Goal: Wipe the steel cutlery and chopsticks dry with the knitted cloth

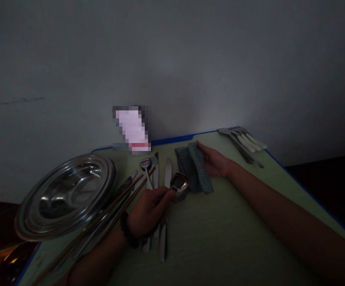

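My left hand (150, 214) is closed around the handle of a metal spoon (179, 183), whose shiny bowl points up and to the right. The spoon's bowl is right beside a folded grey-blue cloth (194, 169) on the green table (220, 238). My right hand (215, 161) grips the right side of that cloth, fingers curled over its top edge. Under my left hand lie several knives and spoons (156, 174) in a loose row.
A stack of steel plates (66, 194) sits at the left, with long chopsticks (101, 222) lying beside it. White-handled spoons (244, 142) lie at the far right corner. A blurred white object (132, 129) stands against the wall. The table has a blue edge (178, 139).
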{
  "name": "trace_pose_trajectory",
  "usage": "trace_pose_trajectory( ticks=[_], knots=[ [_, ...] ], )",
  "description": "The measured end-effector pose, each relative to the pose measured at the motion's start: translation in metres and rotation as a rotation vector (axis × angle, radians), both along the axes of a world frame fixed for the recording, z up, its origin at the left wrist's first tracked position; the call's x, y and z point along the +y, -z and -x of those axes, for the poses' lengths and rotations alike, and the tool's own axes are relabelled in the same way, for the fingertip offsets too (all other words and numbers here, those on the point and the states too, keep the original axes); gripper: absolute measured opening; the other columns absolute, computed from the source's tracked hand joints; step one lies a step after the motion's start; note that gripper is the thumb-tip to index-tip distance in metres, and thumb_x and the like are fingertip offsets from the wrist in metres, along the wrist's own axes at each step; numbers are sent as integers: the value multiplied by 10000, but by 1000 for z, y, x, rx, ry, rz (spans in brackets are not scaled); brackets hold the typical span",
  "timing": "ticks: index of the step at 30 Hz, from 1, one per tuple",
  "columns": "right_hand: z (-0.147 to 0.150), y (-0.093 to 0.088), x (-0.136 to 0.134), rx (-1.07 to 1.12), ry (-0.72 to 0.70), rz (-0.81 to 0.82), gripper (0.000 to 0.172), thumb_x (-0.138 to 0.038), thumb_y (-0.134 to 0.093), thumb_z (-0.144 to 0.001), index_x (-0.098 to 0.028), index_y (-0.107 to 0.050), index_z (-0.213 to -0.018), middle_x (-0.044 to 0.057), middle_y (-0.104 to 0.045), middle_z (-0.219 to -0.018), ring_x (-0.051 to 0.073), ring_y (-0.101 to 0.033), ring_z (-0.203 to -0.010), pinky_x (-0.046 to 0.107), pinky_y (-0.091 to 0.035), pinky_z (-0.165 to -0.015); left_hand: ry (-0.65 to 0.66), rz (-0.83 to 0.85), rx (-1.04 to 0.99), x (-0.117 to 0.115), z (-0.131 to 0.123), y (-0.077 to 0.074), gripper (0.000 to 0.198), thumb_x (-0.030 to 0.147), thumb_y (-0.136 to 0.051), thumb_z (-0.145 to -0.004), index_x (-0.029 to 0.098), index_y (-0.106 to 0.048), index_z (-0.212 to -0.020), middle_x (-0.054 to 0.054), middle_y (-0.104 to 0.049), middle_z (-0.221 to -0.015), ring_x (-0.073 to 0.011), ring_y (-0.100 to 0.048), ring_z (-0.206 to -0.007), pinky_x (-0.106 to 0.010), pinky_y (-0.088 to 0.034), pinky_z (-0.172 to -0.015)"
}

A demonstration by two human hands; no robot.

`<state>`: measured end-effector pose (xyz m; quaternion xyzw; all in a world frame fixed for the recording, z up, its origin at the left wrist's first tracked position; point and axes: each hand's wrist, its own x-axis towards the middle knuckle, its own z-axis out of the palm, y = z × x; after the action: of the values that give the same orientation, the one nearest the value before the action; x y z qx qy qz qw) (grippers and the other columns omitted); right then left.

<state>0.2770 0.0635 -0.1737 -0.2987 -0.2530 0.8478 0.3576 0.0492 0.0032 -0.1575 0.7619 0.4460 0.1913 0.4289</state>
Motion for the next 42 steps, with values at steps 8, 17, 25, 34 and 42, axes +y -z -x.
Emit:
trace_pose_trajectory(
  ticks=[8, 17, 25, 34, 42],
  knots=[
    [12, 8, -8, 29, -134, -144, 507, -586, -505, -761, -136, -598, -976, 103, -671, -999, 223, -616, -962, 383, -402, -946, 6, -46, 62, 0, 0, 5, 353, 367, -387, -900, 185, -640, -733, 51, -534, -391, -115, -525, -374, -179, -360, -401],
    [16, 13, -13, -173, -268, -345, 341, -232, -713, -610, -122, -635, -924, 40, -695, -870, 138, -634, -762, 302, -466, -811, -8, -107, 123, 0, -4, 4, 376, 363, -384, -894, 179, -547, -609, 39, -532, -427, -111, -499, -401, -195, -320, -412],
    [25, 10, -12, -527, -83, -681, 251, -237, -653, -690, -154, -651, -927, 21, -690, -900, 161, -619, -842, 349, -453, -856, 66, -131, 159, 2, -1, 7, 328, 367, -392, -869, 155, -541, -668, 39, -496, -539, -99, -447, -496, -196, -301, -456],
    [30, 11, -15, -701, 28, -824, 264, -268, -638, -692, -132, -641, -919, 56, -678, -920, 197, -612, -858, 375, -457, -818, 64, -59, 182, 4, 1, 9, 311, 362, -347, -856, 158, -521, -698, 28, -521, -564, -108, -478, -502, -205, -349, -467],
    [29, 15, -8, -782, 306, -785, 214, -282, -629, -673, -144, -633, -837, 27, -656, -821, 168, -583, -766, 305, -452, -705, 253, 60, -20, 6, 5, -4, 319, 165, -448, -737, 144, -442, -1055, -12, -670, -796, -136, -603, -683, -235, -452, -605]
  ],
)
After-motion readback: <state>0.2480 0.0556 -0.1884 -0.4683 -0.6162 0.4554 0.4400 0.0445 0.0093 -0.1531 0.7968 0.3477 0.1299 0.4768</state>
